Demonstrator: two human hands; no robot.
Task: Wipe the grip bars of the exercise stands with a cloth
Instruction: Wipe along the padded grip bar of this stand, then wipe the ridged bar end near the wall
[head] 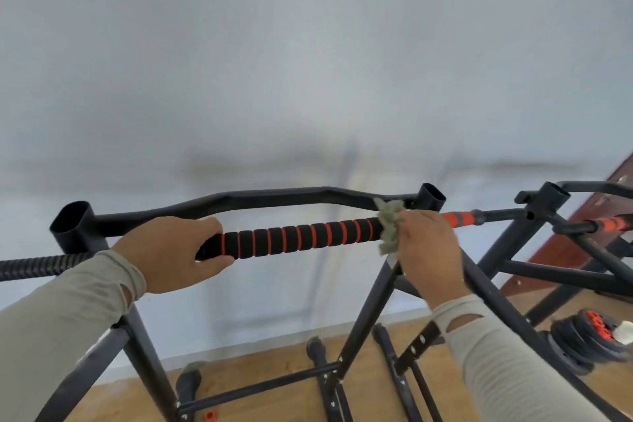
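Observation:
A black foam grip bar with orange rings [298, 237] runs across the middle of the view on a black steel exercise stand [73, 223]. My left hand [171, 253] grips the bar's left end, fingers curled round it. My right hand [430, 243] holds a grey-green cloth [390, 228] wrapped against the bar's right end. Past my right hand the bar shows an orange section [457, 217]. A second stand [548, 199] with its own orange grip [611, 224] stands at the right.
A pale wall fills the background. Below lies a wooden floor [274, 363] crossed by the stand's legs and braces. Black weight plates with an orange hub [589, 336] lie at the lower right. A threaded black rod [37, 265] sticks out at the left.

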